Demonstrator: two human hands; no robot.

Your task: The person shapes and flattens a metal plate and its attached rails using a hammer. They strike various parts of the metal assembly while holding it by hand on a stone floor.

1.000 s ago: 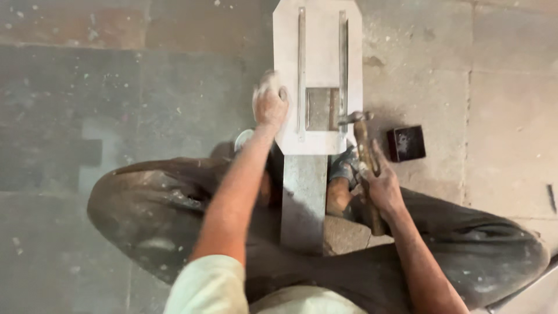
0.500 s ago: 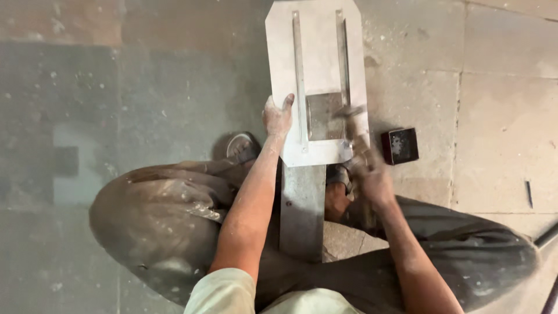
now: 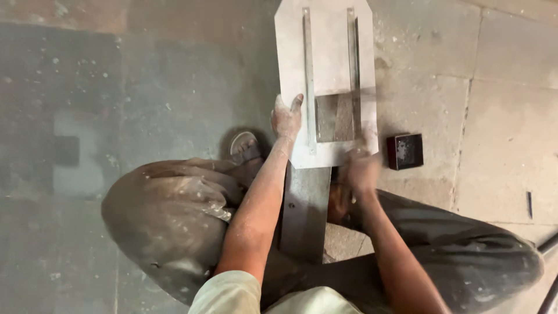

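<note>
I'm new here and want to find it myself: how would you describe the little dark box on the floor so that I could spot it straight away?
Start at the pale metal plate with two raised strips, lying on the stone floor in front of the seated person. Look just beyond its lower corner, past the blurred right hand. There sits the small square box, open-topped, dark with a reddish rim, the only box-shaped thing on those pale tiles.

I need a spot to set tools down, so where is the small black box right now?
In the head view the black box sits on the floor right of centre, just off the metal plate's lower right corner, beside the blurred right hand.
</note>
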